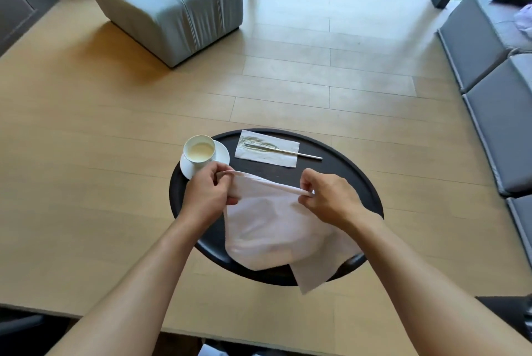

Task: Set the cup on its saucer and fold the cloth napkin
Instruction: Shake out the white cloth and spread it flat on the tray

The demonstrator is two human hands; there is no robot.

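Observation:
A white cup [199, 152] with pale liquid stands on its white saucer [221, 155] at the far left rim of the round dark table [339, 171]. The pale cloth napkin [267, 235] hangs over the table's near half, one corner drooping past the front edge. My left hand [207, 194] pinches the napkin's upper edge just in front of the saucer. My right hand [326, 199] pinches the same edge further right. The edge is stretched between both hands, lifted above the table.
A folded paper napkin [285, 158] with a metal utensil [305, 154] on it lies at the table's far side. A grey armchair [172, 4] stands on the wooden floor at far left. Grey bench cushions [501, 114] run along the right.

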